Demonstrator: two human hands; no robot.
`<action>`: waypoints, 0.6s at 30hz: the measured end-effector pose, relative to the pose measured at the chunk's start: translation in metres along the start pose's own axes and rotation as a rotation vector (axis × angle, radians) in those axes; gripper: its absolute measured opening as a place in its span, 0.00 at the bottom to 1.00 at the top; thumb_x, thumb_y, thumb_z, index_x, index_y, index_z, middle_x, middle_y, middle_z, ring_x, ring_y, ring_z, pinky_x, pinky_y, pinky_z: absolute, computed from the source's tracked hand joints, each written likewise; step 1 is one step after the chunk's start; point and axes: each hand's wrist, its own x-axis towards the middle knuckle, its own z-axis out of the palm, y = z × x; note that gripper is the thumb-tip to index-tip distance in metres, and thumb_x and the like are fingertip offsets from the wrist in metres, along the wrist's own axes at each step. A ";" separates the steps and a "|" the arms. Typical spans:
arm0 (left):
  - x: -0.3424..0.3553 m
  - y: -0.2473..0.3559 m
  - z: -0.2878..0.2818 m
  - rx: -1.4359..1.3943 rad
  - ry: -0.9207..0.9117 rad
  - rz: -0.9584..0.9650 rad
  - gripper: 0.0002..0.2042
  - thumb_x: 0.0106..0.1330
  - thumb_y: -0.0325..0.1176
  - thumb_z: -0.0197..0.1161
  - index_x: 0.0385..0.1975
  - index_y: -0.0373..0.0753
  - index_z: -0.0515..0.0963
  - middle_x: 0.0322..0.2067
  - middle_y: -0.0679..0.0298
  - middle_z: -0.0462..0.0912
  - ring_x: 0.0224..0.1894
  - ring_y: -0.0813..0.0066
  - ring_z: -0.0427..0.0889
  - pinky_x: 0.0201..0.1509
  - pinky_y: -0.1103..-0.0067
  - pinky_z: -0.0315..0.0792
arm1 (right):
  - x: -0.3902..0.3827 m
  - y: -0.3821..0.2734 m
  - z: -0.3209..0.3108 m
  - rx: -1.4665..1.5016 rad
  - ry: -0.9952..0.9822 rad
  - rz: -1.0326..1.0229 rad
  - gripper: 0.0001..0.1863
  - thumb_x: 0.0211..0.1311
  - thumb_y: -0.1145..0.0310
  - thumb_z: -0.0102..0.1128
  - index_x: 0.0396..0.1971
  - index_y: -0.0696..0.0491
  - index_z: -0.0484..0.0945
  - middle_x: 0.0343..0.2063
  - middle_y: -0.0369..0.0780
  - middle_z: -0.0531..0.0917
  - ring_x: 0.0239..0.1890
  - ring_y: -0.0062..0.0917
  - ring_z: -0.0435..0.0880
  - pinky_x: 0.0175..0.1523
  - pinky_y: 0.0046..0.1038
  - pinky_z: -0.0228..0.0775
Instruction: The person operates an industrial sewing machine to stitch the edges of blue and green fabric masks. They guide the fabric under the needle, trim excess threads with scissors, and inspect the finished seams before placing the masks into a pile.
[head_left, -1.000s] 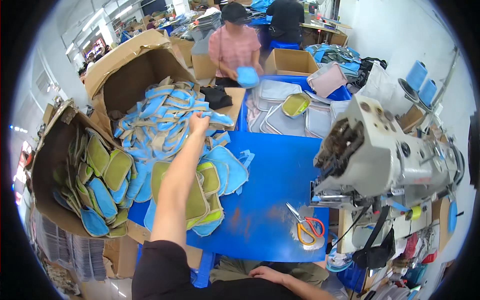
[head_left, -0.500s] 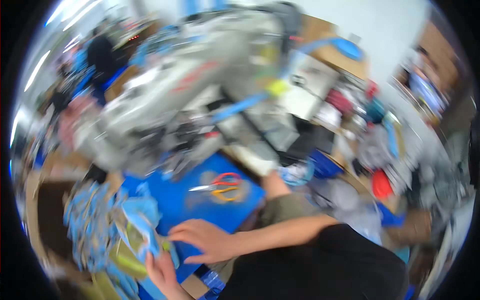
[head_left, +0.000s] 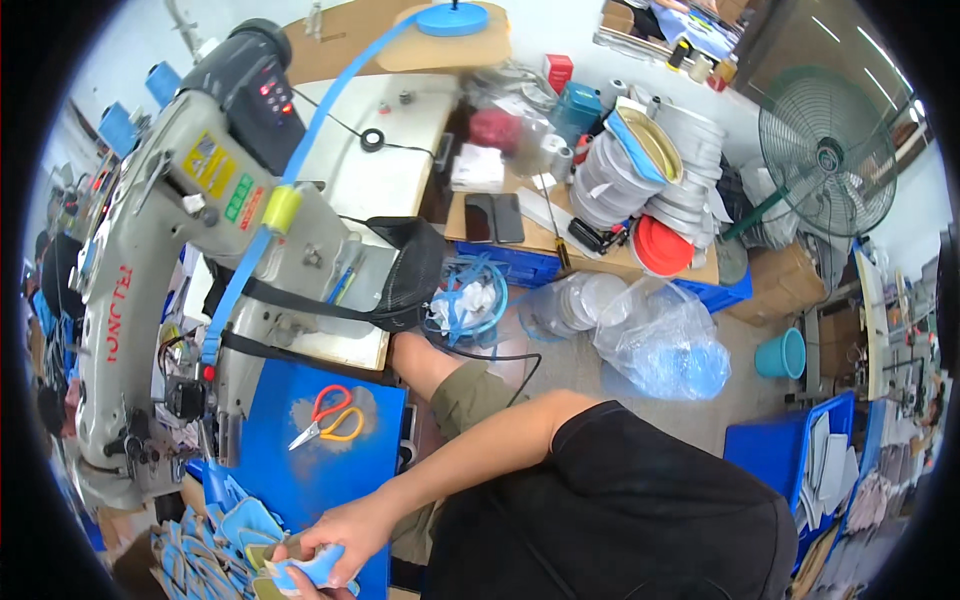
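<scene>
At the lower left, my right hand (head_left: 352,532) is closed on a light-blue fabric piece (head_left: 318,567), thumb and fingers pinching its edge. My left hand (head_left: 300,590), partly cut off by the lower edge, grips the same piece from below. A pile of similar light-blue pieces (head_left: 190,555) with tan and olive parts lies just left of my hands. Beyond them, scissors (head_left: 326,424) with one red and one orange handle loop rest on a blue work surface (head_left: 262,400). A large grey sewing machine (head_left: 130,290) stands over that surface's left side, with a blue strip (head_left: 305,140) running down to it.
A black mesh pouch (head_left: 415,265) hangs at the machine table's edge. Beyond it are a bin with blue scraps (head_left: 470,305), stacked white rolls (head_left: 610,180), a red lid (head_left: 662,246) and a fan (head_left: 828,155). Plastic bags (head_left: 665,340) and a blue crate (head_left: 770,455) occupy the right side.
The view has swung to the right and steadied, so the machine sits further left. My right hand, its fingers spread beside the piece before, now pinches it.
</scene>
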 end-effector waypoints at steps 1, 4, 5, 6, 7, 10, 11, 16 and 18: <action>0.004 0.003 0.002 0.016 -0.021 0.007 0.32 0.72 0.51 0.63 0.66 0.31 0.69 0.62 0.48 0.73 0.64 0.53 0.73 0.71 0.58 0.65 | -0.003 -0.005 -0.005 -0.085 0.018 -0.009 0.26 0.59 0.49 0.71 0.41 0.57 0.76 0.36 0.50 0.84 0.39 0.47 0.83 0.42 0.42 0.73; 0.019 0.004 0.002 0.042 -0.104 0.038 0.35 0.70 0.52 0.65 0.67 0.31 0.68 0.65 0.47 0.71 0.66 0.54 0.71 0.72 0.58 0.64 | -0.010 -0.032 -0.019 -0.257 0.022 -0.029 0.22 0.59 0.52 0.68 0.29 0.59 0.78 0.28 0.50 0.83 0.33 0.47 0.83 0.36 0.43 0.70; 0.021 0.003 0.006 0.069 -0.102 0.068 0.35 0.70 0.51 0.65 0.68 0.31 0.67 0.66 0.48 0.71 0.66 0.54 0.72 0.72 0.59 0.65 | -0.012 -0.041 -0.021 -0.261 -0.010 -0.037 0.22 0.57 0.52 0.69 0.26 0.60 0.78 0.26 0.51 0.82 0.31 0.46 0.83 0.34 0.43 0.70; 0.022 0.001 0.014 0.101 -0.098 0.100 0.34 0.71 0.51 0.64 0.68 0.32 0.67 0.66 0.48 0.70 0.66 0.55 0.72 0.72 0.59 0.65 | -0.015 -0.047 -0.023 -0.265 -0.035 -0.045 0.23 0.56 0.53 0.69 0.23 0.62 0.79 0.24 0.51 0.82 0.29 0.46 0.83 0.33 0.43 0.69; 0.023 0.000 0.019 0.127 -0.099 0.127 0.34 0.71 0.50 0.63 0.69 0.32 0.66 0.67 0.48 0.70 0.66 0.55 0.72 0.72 0.59 0.65 | -0.016 -0.046 -0.019 -0.213 0.013 -0.181 0.22 0.57 0.54 0.68 0.22 0.61 0.79 0.24 0.51 0.82 0.28 0.46 0.82 0.32 0.43 0.69; 0.026 -0.009 0.034 0.170 -0.094 0.209 0.33 0.72 0.48 0.61 0.70 0.33 0.65 0.68 0.50 0.69 0.66 0.55 0.73 0.71 0.59 0.66 | -0.012 -0.050 -0.006 -0.051 0.070 -0.483 0.20 0.62 0.56 0.66 0.23 0.60 0.81 0.23 0.50 0.80 0.25 0.43 0.79 0.31 0.41 0.67; 0.026 -0.012 0.037 0.179 -0.084 0.239 0.33 0.73 0.48 0.61 0.70 0.33 0.64 0.69 0.50 0.69 0.66 0.56 0.73 0.71 0.59 0.67 | -0.013 -0.054 -0.005 0.011 0.042 -0.509 0.20 0.67 0.57 0.66 0.25 0.60 0.83 0.22 0.49 0.78 0.25 0.40 0.78 0.32 0.40 0.66; 0.053 -0.021 0.005 0.135 -0.028 0.422 0.31 0.75 0.45 0.57 0.73 0.35 0.62 0.71 0.52 0.67 0.66 0.57 0.74 0.71 0.60 0.68 | -0.042 -0.049 -0.025 -0.135 0.068 -0.326 0.21 0.66 0.57 0.63 0.18 0.56 0.75 0.21 0.48 0.76 0.27 0.47 0.78 0.31 0.43 0.66; 0.092 -0.017 -0.029 -0.148 -0.226 0.214 0.31 0.74 0.44 0.57 0.70 0.30 0.65 0.70 0.50 0.69 0.69 0.55 0.72 0.71 0.59 0.69 | -0.065 -0.046 -0.047 -0.240 0.076 -0.203 0.18 0.69 0.59 0.63 0.21 0.55 0.77 0.23 0.46 0.75 0.28 0.45 0.78 0.33 0.44 0.65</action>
